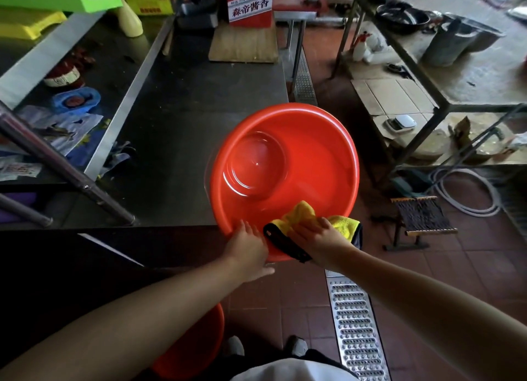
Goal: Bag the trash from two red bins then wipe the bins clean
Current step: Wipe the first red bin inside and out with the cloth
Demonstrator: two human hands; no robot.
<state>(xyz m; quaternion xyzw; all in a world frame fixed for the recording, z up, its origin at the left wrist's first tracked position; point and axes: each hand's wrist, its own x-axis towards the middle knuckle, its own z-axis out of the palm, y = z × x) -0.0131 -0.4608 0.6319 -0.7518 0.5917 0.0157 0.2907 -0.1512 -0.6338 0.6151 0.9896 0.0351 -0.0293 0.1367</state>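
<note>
The near rim of the red bin [285,164] on the bench [176,124] is gripped by the left hand [251,245], while a yellow cloth [339,222] is pressed against it by the right hand [318,239], fingers curled over the cloth.

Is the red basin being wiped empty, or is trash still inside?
Empty: the red basin shows only bare, glossy plastic inside, apart from the yellow cloth on its near rim.
</note>
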